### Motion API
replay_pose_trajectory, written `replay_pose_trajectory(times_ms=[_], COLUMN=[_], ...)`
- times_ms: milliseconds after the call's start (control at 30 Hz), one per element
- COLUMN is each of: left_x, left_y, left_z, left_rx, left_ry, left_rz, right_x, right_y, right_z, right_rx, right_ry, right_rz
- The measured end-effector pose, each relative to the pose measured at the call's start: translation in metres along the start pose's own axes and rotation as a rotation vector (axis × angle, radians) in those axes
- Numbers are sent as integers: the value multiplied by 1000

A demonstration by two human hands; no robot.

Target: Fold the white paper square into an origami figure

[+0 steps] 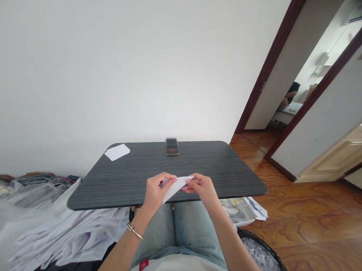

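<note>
Above the front edge of the dark table (146, 164), a folded piece of white paper (175, 186) is held between both hands. My left hand (157, 188) pinches its upper left part between thumb and fingers. At the paper's right end, my right hand (200, 185) grips it the same way, with the fingers curled. Some white paper sheets (117, 152) lie at the table's back left corner. A small dark device (172, 146) stands at the back middle of the table.
White cloth (73, 238) is piled left of my legs. Beneath the table's right side is a tray with papers (239, 212), and a dark bin of paper scraps (260, 256) stands nearby. Through the doorway at right, a person (290, 94) is partly visible.
</note>
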State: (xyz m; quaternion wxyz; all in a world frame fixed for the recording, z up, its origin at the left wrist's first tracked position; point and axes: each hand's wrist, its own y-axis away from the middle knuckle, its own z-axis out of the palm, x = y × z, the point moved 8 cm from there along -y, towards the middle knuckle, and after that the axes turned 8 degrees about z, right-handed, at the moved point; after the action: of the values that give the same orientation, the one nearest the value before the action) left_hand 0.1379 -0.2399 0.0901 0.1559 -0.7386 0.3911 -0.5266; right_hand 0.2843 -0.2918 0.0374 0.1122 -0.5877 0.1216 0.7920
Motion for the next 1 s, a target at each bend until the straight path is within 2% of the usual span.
replay_pose_trajectory(times_ms=[300,500,1000], left_x=[-4,-16,-19], left_y=[13,15,17], left_z=[18,19,17], left_rx=[-143,-58,20], left_ry=[145,202,258], left_rz=[-61,-185,-242], right_x=[-3,-1,-3], right_y=[-2,-2,-1], right_z=[-7,-6,-5], right_rx=[69,74,119], right_ry=[-29,-30,-27], right_rz=[-20,-31,-53])
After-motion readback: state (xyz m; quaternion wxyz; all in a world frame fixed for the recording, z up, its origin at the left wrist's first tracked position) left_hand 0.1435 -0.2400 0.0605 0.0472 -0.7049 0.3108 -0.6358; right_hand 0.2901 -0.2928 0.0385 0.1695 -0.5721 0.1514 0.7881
